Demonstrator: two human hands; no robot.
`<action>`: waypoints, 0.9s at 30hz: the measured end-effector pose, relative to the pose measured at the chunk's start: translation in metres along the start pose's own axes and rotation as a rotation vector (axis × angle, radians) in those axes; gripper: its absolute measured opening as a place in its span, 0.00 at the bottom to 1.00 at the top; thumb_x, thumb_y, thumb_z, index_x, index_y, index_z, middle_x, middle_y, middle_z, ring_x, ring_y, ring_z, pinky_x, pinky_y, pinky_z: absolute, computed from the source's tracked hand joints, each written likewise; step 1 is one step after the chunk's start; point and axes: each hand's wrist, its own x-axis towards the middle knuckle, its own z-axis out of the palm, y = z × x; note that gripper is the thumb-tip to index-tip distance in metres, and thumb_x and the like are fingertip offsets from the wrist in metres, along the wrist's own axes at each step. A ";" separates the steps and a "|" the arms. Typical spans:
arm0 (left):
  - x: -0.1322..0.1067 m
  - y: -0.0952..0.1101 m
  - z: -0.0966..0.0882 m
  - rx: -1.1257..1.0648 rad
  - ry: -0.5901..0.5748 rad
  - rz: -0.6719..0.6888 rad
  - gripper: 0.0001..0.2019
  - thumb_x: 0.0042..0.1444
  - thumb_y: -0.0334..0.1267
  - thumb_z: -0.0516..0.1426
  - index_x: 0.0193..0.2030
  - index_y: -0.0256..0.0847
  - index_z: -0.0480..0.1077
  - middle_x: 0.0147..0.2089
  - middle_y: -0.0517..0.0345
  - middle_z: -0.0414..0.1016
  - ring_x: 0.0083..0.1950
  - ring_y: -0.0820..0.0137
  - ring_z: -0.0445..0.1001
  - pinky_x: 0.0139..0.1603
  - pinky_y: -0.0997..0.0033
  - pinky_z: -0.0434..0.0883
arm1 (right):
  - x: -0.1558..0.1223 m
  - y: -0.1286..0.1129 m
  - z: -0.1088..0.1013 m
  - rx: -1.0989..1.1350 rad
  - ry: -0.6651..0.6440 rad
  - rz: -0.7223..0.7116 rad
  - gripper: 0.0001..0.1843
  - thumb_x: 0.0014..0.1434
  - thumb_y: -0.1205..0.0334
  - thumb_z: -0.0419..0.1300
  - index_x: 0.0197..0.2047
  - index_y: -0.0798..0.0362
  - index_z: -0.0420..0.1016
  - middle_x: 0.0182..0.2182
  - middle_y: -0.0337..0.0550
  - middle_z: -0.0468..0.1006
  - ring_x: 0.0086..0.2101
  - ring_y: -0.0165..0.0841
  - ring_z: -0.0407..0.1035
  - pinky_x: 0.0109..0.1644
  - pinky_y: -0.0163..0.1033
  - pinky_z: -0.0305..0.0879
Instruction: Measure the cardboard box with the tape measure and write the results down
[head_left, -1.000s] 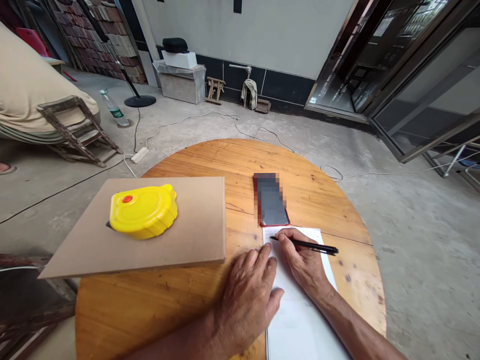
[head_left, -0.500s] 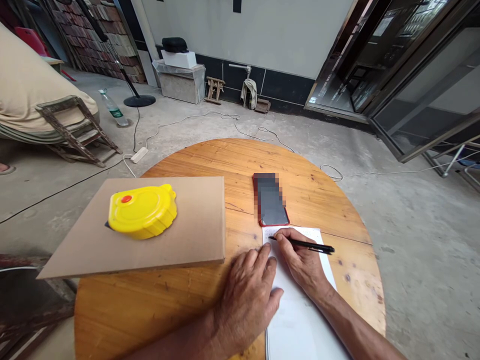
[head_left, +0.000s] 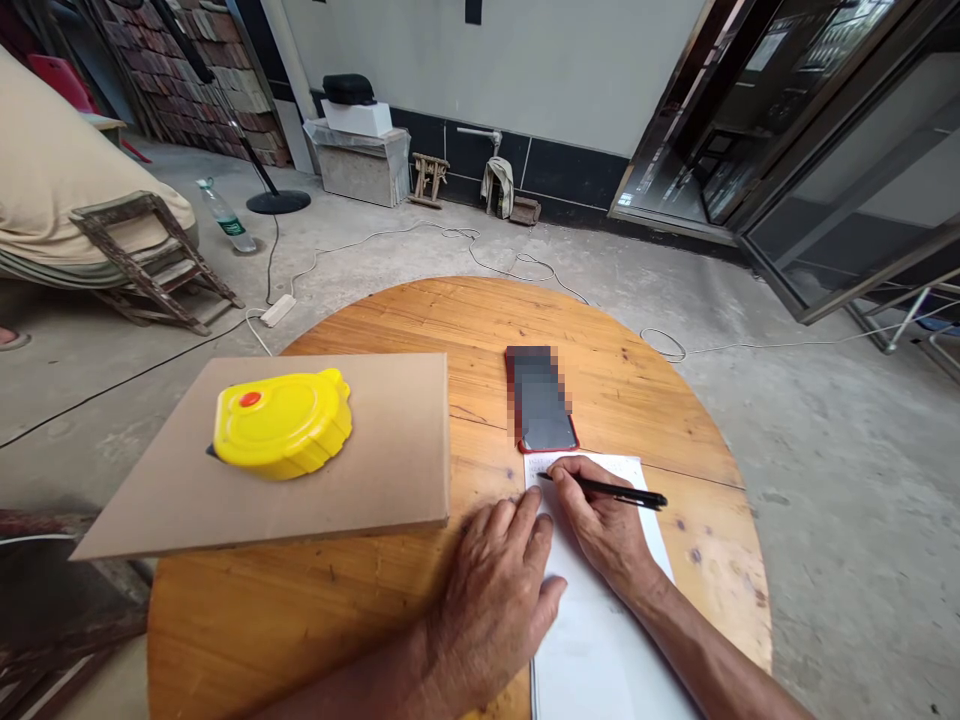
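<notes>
My right hand (head_left: 604,520) grips a black pen (head_left: 626,491), its tip touching the upper left part of a white sheet of paper (head_left: 581,640). Small marks show on the paper near the tip. My left hand (head_left: 502,585) lies palm down, fingers stretched out, over the left edge of the paper and the table. Just beyond the paper rests a phone (head_left: 544,400) in a red case, partly pixelated. Left of my hands, a yellow tape-measure-shaped case (head_left: 285,422) with a red button sits on a flat brown cardboard box (head_left: 397,450).
All this is on a round wooden table (head_left: 645,390). On the floor beyond are a wooden folding chair (head_left: 154,250), a plastic bottle (head_left: 226,218), a stand's round base (head_left: 278,202), a power strip (head_left: 279,310) and loose cables. An open glass door (head_left: 847,190) stands at the right.
</notes>
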 end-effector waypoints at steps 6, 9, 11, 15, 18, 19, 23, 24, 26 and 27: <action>0.000 0.000 -0.001 0.014 -0.005 -0.001 0.20 0.58 0.40 0.60 0.56 0.37 0.68 0.65 0.47 0.65 0.55 0.55 0.68 0.56 0.50 0.68 | 0.001 -0.003 -0.001 0.004 -0.002 0.007 0.11 0.62 0.59 0.55 0.30 0.53 0.74 0.24 0.38 0.74 0.25 0.30 0.65 0.29 0.34 0.64; 0.000 0.000 -0.001 0.011 -0.005 -0.002 0.20 0.58 0.40 0.60 0.56 0.37 0.68 0.65 0.46 0.65 0.54 0.55 0.68 0.56 0.50 0.68 | 0.001 -0.005 -0.002 0.001 -0.018 0.006 0.11 0.62 0.59 0.56 0.30 0.53 0.74 0.24 0.38 0.74 0.25 0.30 0.66 0.30 0.34 0.65; 0.000 0.000 0.000 0.009 -0.005 -0.004 0.20 0.58 0.40 0.60 0.56 0.37 0.68 0.65 0.46 0.65 0.54 0.55 0.68 0.56 0.50 0.68 | 0.002 -0.006 -0.002 0.001 -0.022 0.006 0.11 0.61 0.60 0.56 0.30 0.53 0.74 0.24 0.38 0.74 0.25 0.30 0.66 0.30 0.34 0.65; -0.001 -0.001 0.003 0.006 0.000 -0.009 0.21 0.59 0.40 0.60 0.58 0.38 0.67 0.65 0.48 0.65 0.56 0.55 0.67 0.57 0.50 0.67 | 0.001 -0.007 -0.002 -0.001 -0.025 0.003 0.11 0.61 0.60 0.55 0.30 0.53 0.73 0.23 0.38 0.74 0.24 0.30 0.65 0.29 0.33 0.64; -0.001 -0.002 0.002 0.011 0.007 -0.003 0.21 0.58 0.40 0.60 0.57 0.38 0.67 0.65 0.48 0.65 0.55 0.55 0.67 0.57 0.50 0.68 | 0.001 -0.007 -0.002 -0.007 -0.014 0.005 0.11 0.61 0.59 0.55 0.29 0.53 0.73 0.22 0.38 0.72 0.23 0.30 0.63 0.27 0.34 0.62; -0.001 -0.002 0.002 0.013 0.009 0.001 0.20 0.58 0.40 0.60 0.57 0.38 0.67 0.65 0.48 0.65 0.55 0.55 0.67 0.56 0.50 0.68 | 0.001 -0.008 -0.002 -0.007 -0.011 0.009 0.11 0.61 0.59 0.55 0.29 0.53 0.73 0.22 0.38 0.72 0.23 0.30 0.63 0.27 0.34 0.62; 0.000 -0.001 -0.003 0.004 0.001 0.007 0.17 0.59 0.38 0.58 0.55 0.40 0.68 0.64 0.51 0.67 0.54 0.56 0.68 0.55 0.53 0.69 | 0.000 -0.008 -0.003 0.009 -0.007 0.034 0.11 0.62 0.58 0.55 0.29 0.51 0.72 0.23 0.38 0.72 0.24 0.32 0.64 0.28 0.36 0.63; 0.000 -0.001 -0.004 0.000 -0.004 0.008 0.17 0.60 0.37 0.58 0.55 0.40 0.68 0.64 0.52 0.67 0.54 0.57 0.67 0.56 0.53 0.68 | 0.000 -0.008 -0.003 0.013 -0.004 0.038 0.11 0.62 0.58 0.55 0.29 0.51 0.72 0.23 0.39 0.73 0.24 0.32 0.65 0.29 0.36 0.63; 0.000 0.000 -0.004 -0.006 -0.013 0.007 0.16 0.61 0.37 0.57 0.56 0.40 0.68 0.64 0.53 0.66 0.54 0.57 0.67 0.56 0.53 0.68 | -0.001 -0.006 -0.003 0.020 0.004 0.048 0.11 0.63 0.58 0.55 0.30 0.51 0.72 0.24 0.39 0.73 0.25 0.33 0.65 0.30 0.36 0.64; -0.001 0.000 -0.004 -0.009 -0.019 0.006 0.16 0.61 0.37 0.56 0.56 0.40 0.68 0.64 0.52 0.66 0.54 0.57 0.67 0.56 0.53 0.68 | -0.001 -0.004 -0.003 0.024 0.010 0.052 0.11 0.63 0.58 0.54 0.31 0.51 0.72 0.24 0.39 0.74 0.26 0.33 0.66 0.31 0.36 0.65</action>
